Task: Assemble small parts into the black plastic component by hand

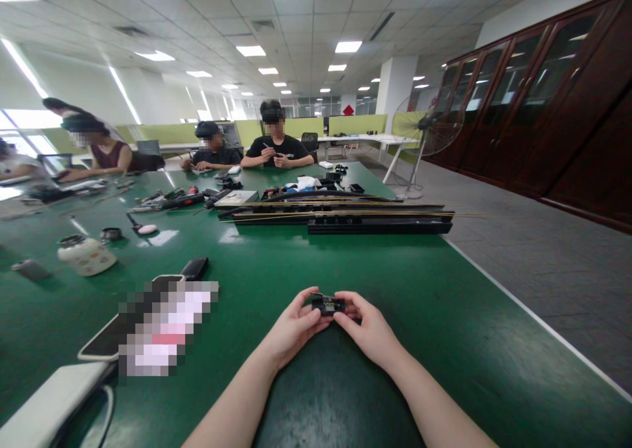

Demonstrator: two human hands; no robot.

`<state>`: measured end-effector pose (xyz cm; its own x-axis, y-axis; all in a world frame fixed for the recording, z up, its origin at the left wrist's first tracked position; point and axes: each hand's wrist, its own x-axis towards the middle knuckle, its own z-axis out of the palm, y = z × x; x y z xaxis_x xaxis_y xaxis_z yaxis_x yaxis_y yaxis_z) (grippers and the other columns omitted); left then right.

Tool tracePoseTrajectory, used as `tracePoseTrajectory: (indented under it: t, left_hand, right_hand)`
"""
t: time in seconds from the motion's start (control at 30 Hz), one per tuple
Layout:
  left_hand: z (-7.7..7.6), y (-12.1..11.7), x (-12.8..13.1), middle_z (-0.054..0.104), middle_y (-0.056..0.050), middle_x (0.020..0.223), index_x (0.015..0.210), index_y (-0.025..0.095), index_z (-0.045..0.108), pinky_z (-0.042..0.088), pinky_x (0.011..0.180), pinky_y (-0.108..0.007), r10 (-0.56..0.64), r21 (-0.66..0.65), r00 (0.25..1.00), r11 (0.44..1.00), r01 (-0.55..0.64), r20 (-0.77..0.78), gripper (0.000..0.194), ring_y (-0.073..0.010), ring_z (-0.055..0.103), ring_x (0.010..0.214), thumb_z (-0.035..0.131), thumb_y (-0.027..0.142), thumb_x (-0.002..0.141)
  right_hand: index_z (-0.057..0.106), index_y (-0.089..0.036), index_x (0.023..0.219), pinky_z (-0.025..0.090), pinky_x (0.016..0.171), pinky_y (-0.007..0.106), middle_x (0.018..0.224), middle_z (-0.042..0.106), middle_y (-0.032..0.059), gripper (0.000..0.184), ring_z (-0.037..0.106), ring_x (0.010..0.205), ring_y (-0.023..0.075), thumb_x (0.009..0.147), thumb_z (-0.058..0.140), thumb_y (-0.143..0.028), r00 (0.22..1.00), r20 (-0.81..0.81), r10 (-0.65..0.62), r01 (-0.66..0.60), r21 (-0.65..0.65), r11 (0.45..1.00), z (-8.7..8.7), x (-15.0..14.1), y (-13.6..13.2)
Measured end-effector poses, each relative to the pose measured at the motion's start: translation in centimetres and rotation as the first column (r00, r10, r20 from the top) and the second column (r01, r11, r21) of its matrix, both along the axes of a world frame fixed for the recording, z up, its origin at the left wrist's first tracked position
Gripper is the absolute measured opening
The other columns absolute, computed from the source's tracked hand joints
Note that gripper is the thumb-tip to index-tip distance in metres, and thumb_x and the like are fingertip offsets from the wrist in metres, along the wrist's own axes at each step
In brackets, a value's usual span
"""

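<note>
Between my two hands, just above the green table [345,263], is a small black device with its inside exposed [328,305]; a greenish strip and a pale part show in it. Its exact kind is too small to make out. The fingers of my left hand [299,319] close on its left end, with the thumb on the near side. At the opposite end, my right hand [365,323] pinches it between thumb and fingers. A thin dark piece stands up along its far left edge, by the left fingertips.
Long black rails [380,226] with thin yellowish rods lie across the table ahead. To my left are a phone [133,319], a white jar [87,255] and a white box [52,402] with a cable. Tools [182,199] lie farther back. Several people sit beyond; a fan [422,125] stands at right.
</note>
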<state>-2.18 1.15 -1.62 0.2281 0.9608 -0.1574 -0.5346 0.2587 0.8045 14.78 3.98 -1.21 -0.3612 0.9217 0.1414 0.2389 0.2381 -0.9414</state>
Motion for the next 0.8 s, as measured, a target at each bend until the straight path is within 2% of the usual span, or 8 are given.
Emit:
tracePoseTrajectory:
  t: [0.37,0.8]
  left_hand:
    - [0.33,-0.07,0.06,0.063,-0.008,0.096,0.103,0.019,0.043,0.042,0.088,-0.033,0.006,-0.001,1.000,1.000,-0.006,-0.013,0.038,-0.0151,0.064,0.082,0.065,0.021,0.073]
    - [0.57,-0.12,0.20,0.063,-0.006,0.093,0.099,0.018,0.047,0.039,0.089,-0.033,0.019,-0.006,1.000,1.000,-0.019,-0.003,0.036,-0.0148,0.063,0.081,0.068,0.023,0.070]
  right_hand:
    - [0.054,-0.020,0.105,0.047,0.078,0.033,0.092,0.065,0.0045,0.027,0.061,0.081,0.0163,0.079,0.051,-0.029,1.000,0.008,0.004,-0.004,-0.004,1.000,0.12,0.04,-0.11]
    - [0.054,-0.021,0.106,0.047,0.080,0.035,0.101,0.064,0.0061,0.029,0.061,0.086,0.0177,0.078,0.052,-0.029,1.000,-0.010,-0.010,0.010,-0.008,1.000,0.28,0.02,-0.10]
